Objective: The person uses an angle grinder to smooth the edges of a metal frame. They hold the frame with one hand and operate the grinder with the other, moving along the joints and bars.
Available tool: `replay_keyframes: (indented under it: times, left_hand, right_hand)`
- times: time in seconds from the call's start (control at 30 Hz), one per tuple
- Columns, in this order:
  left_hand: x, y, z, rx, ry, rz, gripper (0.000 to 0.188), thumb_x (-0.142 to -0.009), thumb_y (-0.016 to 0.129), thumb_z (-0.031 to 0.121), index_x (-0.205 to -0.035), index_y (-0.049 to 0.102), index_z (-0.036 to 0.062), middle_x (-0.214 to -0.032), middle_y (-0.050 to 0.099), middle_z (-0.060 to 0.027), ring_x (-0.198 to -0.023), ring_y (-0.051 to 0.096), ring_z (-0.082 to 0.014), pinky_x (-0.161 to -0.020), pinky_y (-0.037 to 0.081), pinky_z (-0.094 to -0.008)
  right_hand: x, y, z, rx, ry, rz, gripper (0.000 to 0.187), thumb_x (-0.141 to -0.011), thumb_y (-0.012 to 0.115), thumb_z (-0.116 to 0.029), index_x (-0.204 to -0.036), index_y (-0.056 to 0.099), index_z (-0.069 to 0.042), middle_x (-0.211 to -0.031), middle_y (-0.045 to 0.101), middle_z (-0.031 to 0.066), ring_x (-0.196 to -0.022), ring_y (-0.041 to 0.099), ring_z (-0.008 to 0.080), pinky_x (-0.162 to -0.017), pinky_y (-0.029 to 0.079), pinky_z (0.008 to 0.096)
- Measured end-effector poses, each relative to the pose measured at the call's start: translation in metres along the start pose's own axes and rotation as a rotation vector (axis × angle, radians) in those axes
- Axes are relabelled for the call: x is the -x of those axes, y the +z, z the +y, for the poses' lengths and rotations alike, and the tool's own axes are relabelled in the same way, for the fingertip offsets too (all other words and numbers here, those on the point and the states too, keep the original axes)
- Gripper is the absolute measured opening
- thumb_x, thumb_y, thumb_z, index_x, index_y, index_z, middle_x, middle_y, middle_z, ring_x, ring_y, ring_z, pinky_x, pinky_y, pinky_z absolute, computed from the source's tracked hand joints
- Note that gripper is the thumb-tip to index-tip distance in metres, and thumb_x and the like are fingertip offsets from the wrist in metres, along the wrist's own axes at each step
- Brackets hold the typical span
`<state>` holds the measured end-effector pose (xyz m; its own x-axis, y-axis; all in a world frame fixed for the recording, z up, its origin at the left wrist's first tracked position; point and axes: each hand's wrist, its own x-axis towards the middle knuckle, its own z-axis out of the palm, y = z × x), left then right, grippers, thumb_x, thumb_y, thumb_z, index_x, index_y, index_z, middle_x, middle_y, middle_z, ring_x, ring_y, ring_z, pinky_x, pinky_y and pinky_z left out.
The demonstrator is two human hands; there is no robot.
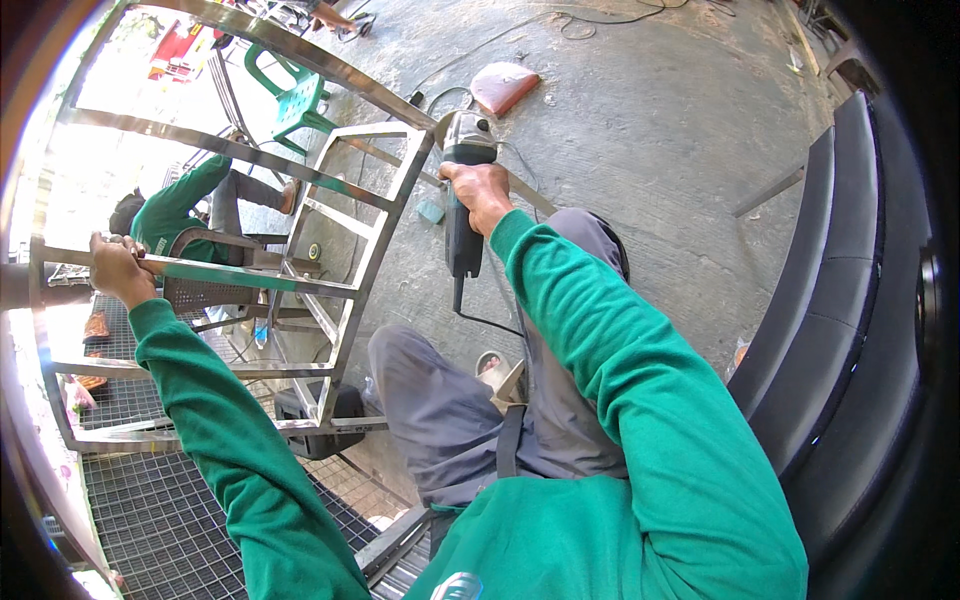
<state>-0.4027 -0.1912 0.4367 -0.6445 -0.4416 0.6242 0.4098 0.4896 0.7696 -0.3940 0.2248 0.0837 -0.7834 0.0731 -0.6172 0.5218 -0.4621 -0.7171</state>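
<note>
My right hand [481, 195] is wrapped round the body of a dark angle grinder [463, 240]. Its metal head and disc lie against or very close to the upper right corner of a shiny metal frame [385, 225]; I cannot tell whether they touch. A cord runs from the grinder's lower end toward my legs. At the far left, my left hand [122, 270] grips one of the frame's crossbars [250, 274]. The frame is made of square tubes with several rungs and stands tilted before me on the left.
Beyond the frame, another person in a green shirt [170, 215] bends over near a green plastic chair [300, 100]. A pinkish sack-like bundle [503, 88] and cords lie on the concrete floor. Black padded seating [800, 330] curves along the right. Metal grating [165, 520] covers the lower left.
</note>
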Motion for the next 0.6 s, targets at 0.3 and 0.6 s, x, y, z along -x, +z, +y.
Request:
replay_keyframes:
  times: [0.3,0.6]
  left_hand:
    - [0.016,0.02,0.018,-0.101,-0.059,0.113,0.015,-0.105,0.048,0.014,-0.102,0.052,-0.0003,-0.068,0.044,-0.0041,-0.046,0.044,-0.0139,-0.041,0.038,-0.0299]
    - [0.013,0.015,0.016,-0.047,-0.042,0.07,0.013,-0.103,0.049,0.006,-0.108,0.053,-0.0047,-0.067,0.046,-0.0053,-0.046,0.044,-0.0144,-0.042,0.038,-0.0301]
  right_hand:
    - [0.0,-0.004,-0.001,0.029,0.054,0.03,0.04,-0.068,0.085,-0.021,-0.093,0.07,0.006,-0.09,0.071,0.0179,-0.072,0.068,0.0278,-0.067,0.056,0.0454]
    - [0.0,-0.004,0.003,0.1,-0.016,0.02,0.037,-0.067,0.087,-0.019,-0.09,0.07,0.005,-0.087,0.069,0.0159,-0.066,0.063,0.0252,-0.06,0.054,0.0453]
